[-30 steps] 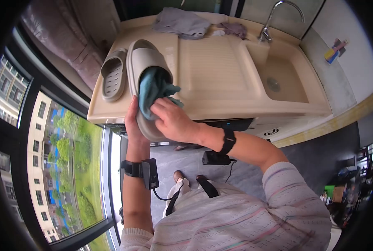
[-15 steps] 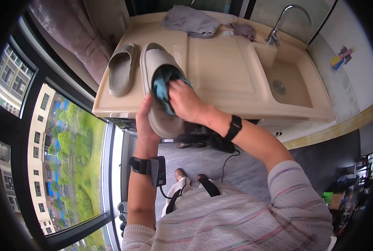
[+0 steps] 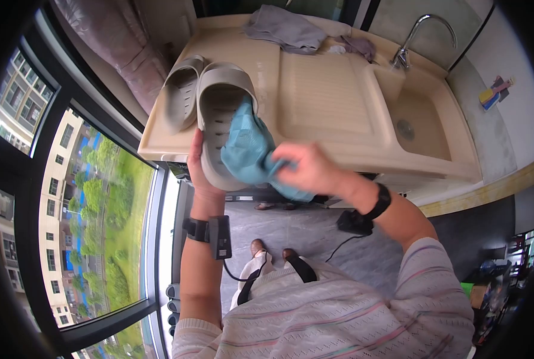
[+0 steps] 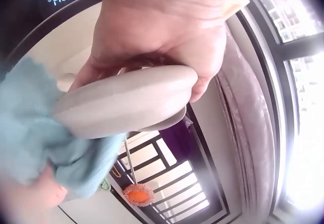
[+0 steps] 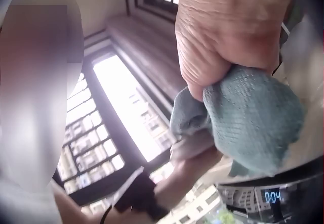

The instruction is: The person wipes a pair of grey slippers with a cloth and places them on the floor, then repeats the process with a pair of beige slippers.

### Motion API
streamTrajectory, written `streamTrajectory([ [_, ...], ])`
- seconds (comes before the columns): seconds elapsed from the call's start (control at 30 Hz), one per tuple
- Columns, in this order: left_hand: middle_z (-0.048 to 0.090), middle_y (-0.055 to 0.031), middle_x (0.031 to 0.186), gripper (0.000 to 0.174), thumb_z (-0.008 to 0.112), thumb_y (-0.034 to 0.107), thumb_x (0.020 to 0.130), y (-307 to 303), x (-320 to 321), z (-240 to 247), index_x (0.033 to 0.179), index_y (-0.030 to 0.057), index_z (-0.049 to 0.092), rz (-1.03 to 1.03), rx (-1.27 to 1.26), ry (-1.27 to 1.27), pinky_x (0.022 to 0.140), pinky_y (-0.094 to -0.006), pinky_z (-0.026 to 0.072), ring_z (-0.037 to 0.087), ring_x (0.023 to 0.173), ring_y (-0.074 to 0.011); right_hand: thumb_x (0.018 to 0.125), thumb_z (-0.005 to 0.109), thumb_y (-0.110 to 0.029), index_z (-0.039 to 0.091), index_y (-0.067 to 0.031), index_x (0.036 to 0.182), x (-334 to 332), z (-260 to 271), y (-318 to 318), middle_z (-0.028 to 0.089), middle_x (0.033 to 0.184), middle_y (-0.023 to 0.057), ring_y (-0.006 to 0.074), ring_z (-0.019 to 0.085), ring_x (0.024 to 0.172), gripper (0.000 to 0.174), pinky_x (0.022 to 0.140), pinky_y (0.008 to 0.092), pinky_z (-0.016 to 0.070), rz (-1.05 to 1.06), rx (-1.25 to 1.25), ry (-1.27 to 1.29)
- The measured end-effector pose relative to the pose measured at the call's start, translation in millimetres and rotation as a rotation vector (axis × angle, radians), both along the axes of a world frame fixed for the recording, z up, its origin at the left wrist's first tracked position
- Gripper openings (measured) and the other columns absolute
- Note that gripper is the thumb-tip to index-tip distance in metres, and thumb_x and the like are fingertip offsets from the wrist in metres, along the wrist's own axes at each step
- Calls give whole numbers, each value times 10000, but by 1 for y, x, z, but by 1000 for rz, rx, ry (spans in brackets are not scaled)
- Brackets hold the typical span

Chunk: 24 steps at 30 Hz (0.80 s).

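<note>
A grey slide slipper (image 3: 212,134) is tilted up in my left hand (image 3: 206,182), which grips it from below near the heel, fingers under the sole and thumb along the side. In the left wrist view the slipper's edge (image 4: 126,102) lies across the palm. My right hand (image 3: 315,170), blurred, pinches a teal cloth (image 3: 248,146) that drapes over the slipper's right side and heel. Bunched cloth (image 5: 253,118) hangs from the fingers in the right wrist view. The matching slipper (image 3: 182,99) lies on the counter just left of the held one.
The beige counter (image 3: 303,128) has a ribbed drainboard and, at right, a sink (image 3: 419,122) with a chrome faucet (image 3: 401,57). Grey fabric (image 3: 285,30) and a small mauve cloth (image 3: 358,46) lie along the back. A window (image 3: 108,227) stands at left. An appliance display (image 5: 272,196) glows under the counter.
The right hand has drawn the teal cloth out from under the slipper's strap toward the lower right, baring the slotted footbed. The left hand keeps its grip on the slipper.
</note>
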<state>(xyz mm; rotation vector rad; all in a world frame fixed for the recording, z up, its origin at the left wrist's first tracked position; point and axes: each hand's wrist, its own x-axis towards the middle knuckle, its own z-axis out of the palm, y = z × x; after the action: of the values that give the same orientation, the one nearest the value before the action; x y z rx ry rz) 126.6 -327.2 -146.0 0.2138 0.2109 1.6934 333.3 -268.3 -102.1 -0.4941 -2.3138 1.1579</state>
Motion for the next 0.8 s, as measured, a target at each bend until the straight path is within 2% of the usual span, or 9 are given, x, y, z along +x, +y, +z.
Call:
streamTrajectory([
  [0.03, 505, -180, 1239, 527, 363, 398, 928, -3, -2, 0, 1278, 7, 414, 12, 4, -3, 966, -489, 398, 509, 1111, -348, 801, 563, -69, 601, -49, 922, 10, 2, 14, 629, 833, 33, 202, 618, 759, 128, 720, 328, 495, -102, -223, 99],
  [0.13, 449, -213, 1280, 692, 446, 532, 845, -16, 5, 10, 1346, 65, 346, -113, 22, 57, 821, -693, 402, 442, 1149, -458, 886, 505, -119, 591, -39, 1034, 45, 32, 58, 624, 985, 33, 146, 594, 886, 189, 797, 282, 484, -240, -678, 557],
  [0.3, 416, -267, 1281, 770, 448, 570, 821, -26, 29, 15, 1366, 48, 294, -226, 88, 74, 764, -627, 484, 432, 1144, -482, 898, 528, -143, 528, -44, 1181, 49, 49, 106, 595, 1069, 39, 136, 563, 954, 300, 837, 281, 465, -211, -688, 927],
  [0.43, 436, -275, 1258, 806, 539, 530, 769, -40, 52, 24, 1338, 2, 322, -391, 9, 233, 744, -605, 493, 474, 1102, -477, 883, 577, -174, 476, -34, 1260, 9, 33, 106, 580, 1088, 29, 95, 533, 966, 415, 847, 251, 443, -150, -214, 493],
  [0.57, 438, -269, 1259, 800, 602, 450, 735, -49, 49, 15, 1322, -21, 332, -399, -44, 283, 768, -615, 481, 475, 1105, -470, 870, 589, -166, 527, -33, 1205, 0, 37, 104, 610, 994, 11, 80, 550, 878, 366, 771, 244, 461, -121, -305, 256],
  [0.67, 463, -268, 1222, 772, 643, 362, 712, -49, 47, 4, 1306, -32, 346, -388, -74, 330, 794, -580, 484, 502, 1070, -447, 843, 598, -174, 599, -41, 1078, -4, 36, 109, 653, 826, 50, 147, 606, 706, 270, 657, 293, 480, -248, -142, 52],
  [0.73, 522, -223, 1161, 668, 660, 183, 710, -48, 46, 8, 1282, -27, 384, -427, -58, 221, 853, -468, 487, 552, 1029, -350, 824, 583, -196, 618, -40, 964, -11, 32, 112, 632, 710, 130, 271, 605, 590, 212, 588, 362, 471, -360, 335, 119],
  [0.77, 522, -223, 1161, 668, 660, 183, 710, -46, 43, 8, 1282, -27, 384, -423, -56, 222, 853, -468, 487, 552, 1029, -350, 824, 583, -196, 618, -40, 964, -12, 31, 115, 632, 710, 130, 271, 605, 590, 212, 588, 362, 471, -357, 338, 121],
  [0.8, 538, -192, 1150, 625, 642, 132, 720, -44, 39, 7, 1276, -21, 399, -369, -82, 467, 872, -419, 474, 554, 1032, -305, 819, 579, -217, 618, -39, 937, -13, 30, 119, 619, 721, 156, 306, 600, 616, 217, 598, 373, 470, -445, 384, 51],
])
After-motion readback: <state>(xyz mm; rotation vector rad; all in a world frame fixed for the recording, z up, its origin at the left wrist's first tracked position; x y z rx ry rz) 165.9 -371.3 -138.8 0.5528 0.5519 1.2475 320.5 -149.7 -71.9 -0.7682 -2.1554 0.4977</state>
